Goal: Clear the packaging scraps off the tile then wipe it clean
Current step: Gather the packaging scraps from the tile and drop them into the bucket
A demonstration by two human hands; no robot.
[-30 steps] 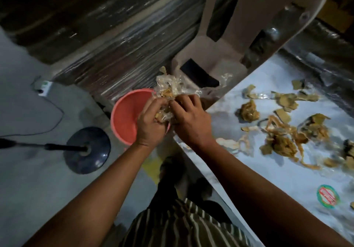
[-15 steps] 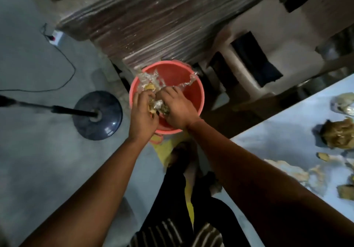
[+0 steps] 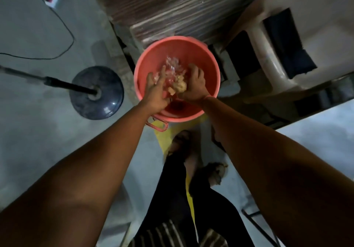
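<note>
Scraps [image 3: 177,82] bunched over bucket [image 3: 210,62], between both hands. Left hand [image 3: 156,90] fingers straight and spread, touching clear wrap. Right hand [image 3: 195,84] fingers curled round tan wad. Tile [image 3: 325,141] at right edge, well apart from bucket. Fan base [image 3: 96,93] on floor left of bucket.

The scraps [image 3: 177,82], a crumpled wad of clear plastic wrap and tan paper bits, sit inside the mouth of a round red bucket [image 3: 208,64] on the floor. A corner of the pale, glossy tile [image 3: 321,137] shows at the right edge, lying flat.
</note>
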